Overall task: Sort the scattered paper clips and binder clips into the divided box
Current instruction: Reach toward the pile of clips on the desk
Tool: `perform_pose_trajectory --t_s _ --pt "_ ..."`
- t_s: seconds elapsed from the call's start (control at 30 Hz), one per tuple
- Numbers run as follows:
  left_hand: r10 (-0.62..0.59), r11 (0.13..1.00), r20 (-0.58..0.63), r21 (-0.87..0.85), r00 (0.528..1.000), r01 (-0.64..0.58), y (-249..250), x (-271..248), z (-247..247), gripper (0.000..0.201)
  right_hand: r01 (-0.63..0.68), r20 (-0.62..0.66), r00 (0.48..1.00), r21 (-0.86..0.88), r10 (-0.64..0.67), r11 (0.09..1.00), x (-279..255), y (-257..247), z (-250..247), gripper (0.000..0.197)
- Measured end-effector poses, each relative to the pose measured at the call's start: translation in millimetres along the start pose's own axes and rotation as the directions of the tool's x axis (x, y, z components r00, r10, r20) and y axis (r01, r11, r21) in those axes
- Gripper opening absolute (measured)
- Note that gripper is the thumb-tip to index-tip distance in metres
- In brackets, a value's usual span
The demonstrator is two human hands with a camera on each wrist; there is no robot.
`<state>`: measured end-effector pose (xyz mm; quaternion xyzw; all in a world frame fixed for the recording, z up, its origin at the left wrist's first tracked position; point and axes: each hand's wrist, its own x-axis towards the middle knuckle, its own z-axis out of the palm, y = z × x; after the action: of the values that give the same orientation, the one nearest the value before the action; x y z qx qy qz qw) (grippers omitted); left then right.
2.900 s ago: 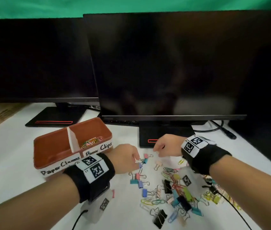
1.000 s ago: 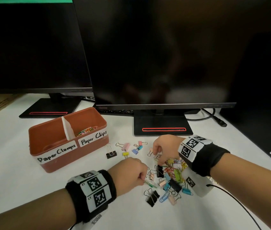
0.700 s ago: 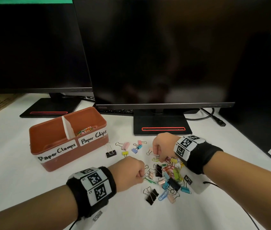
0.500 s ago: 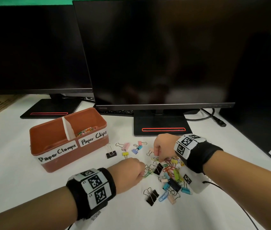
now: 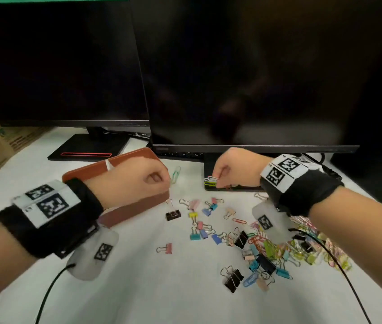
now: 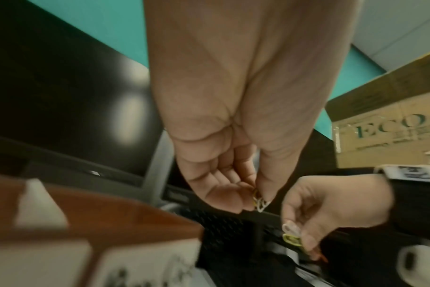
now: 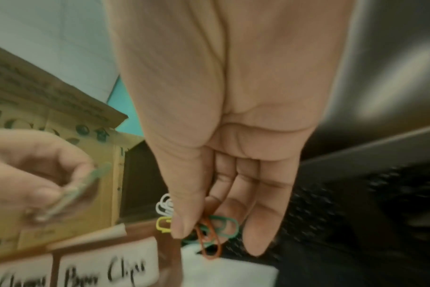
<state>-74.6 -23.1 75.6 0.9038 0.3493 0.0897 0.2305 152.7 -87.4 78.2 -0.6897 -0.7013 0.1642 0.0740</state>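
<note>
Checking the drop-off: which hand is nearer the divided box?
Left. The left hand is over the divided box; the right hand holds paper clips off to its right.

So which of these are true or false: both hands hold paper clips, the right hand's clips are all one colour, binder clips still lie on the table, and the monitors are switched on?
1. Both hands hold paper clips. True: the left hand pinches a few, and the right hand pinches a bunch of paper clips.
2. The right hand's clips are all one colour. False: white, yellow, green and orange show.
3. Binder clips still lie on the table. True.
4. The monitors are switched on. False: both screens are dark.
</note>
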Motion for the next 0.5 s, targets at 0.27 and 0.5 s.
perform_pose_trajectory --t_s 0.27,0.5 --pt "-0.215 0.957 -0.277 0.129 0.936 0.258 -53.0 18.2 -37.9 0.007 0.013 -0.135 0.991 0.154 0.008 0.988 92.0 -95.7 4.6 0.018" --pt "-0.202 0.923 -0.256 0.273 0.945 0.271 -52.8 17.4 -18.1 0.026 0.009 -0.155 0.988 0.168 0.017 0.986 105.6 -97.8 38.2 0.032"
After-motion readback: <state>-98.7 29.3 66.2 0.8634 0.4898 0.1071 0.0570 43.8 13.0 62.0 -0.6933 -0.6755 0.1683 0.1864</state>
